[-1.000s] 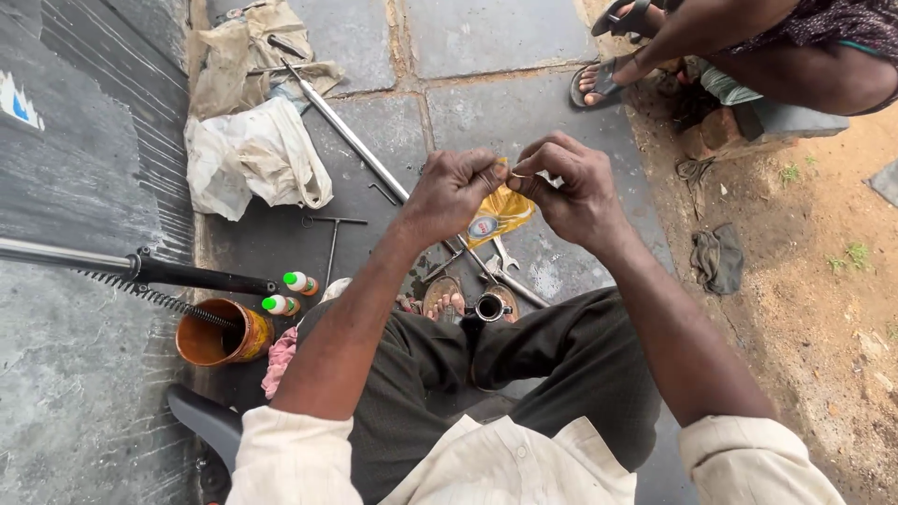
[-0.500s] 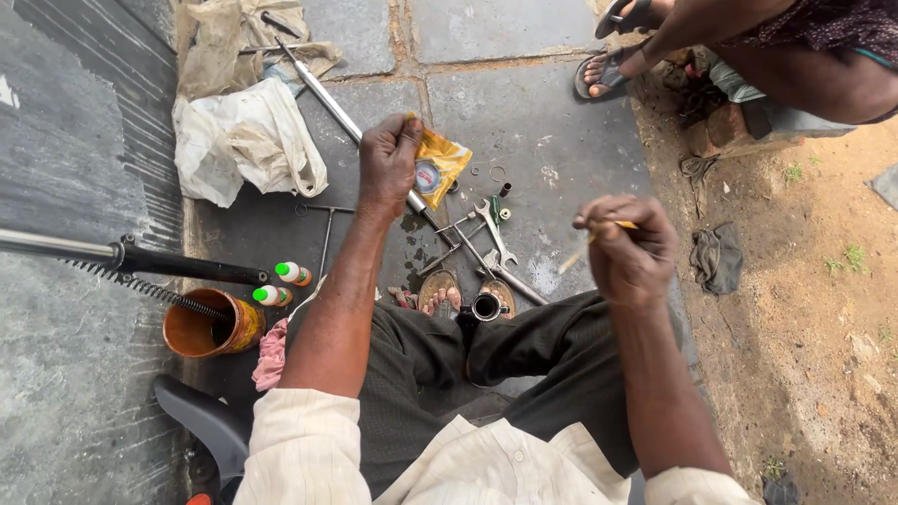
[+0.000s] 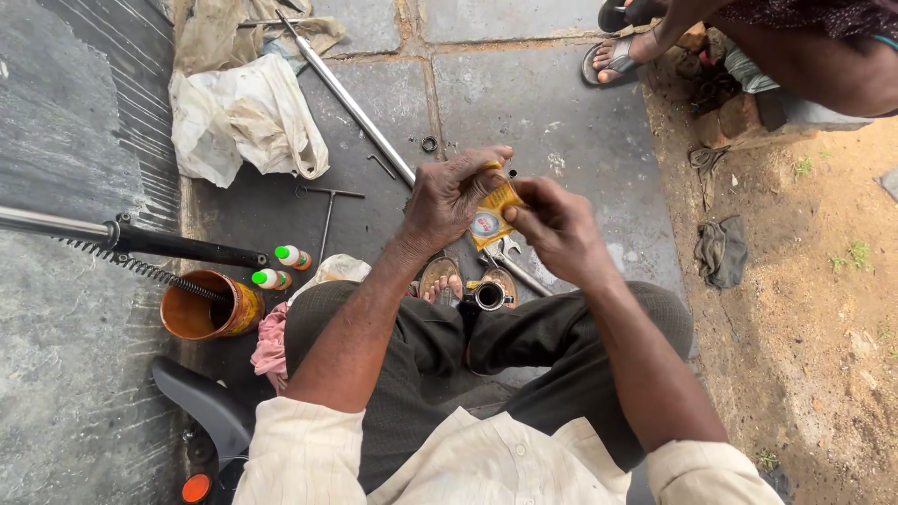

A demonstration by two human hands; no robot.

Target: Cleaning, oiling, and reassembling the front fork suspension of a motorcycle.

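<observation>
My left hand (image 3: 449, 198) and my right hand (image 3: 557, 229) are together in front of me, both pinching a small yellow sachet (image 3: 491, 217) above my knees. The left hand grips its upper edge, the right its right side. Below the hands, between my sandalled feet, stands a short dark metal tube (image 3: 489, 295). A spanner (image 3: 510, 254) lies on the paving just under the sachet.
A long metal rod (image 3: 351, 98) lies across the paving, a T-handle tool (image 3: 327, 210) beside it. Two small green-capped bottles (image 3: 281, 266) and an orange tin (image 3: 201, 307) sit left, by a black shock absorber with spring (image 3: 140, 245). White cloths (image 3: 243, 117) lie behind. Another person's sandalled foot (image 3: 622, 58) is top right.
My hands were apart half a second ago, the left holding the sachet out over the tools, the right drawn back. They have come together again on the sachet.
</observation>
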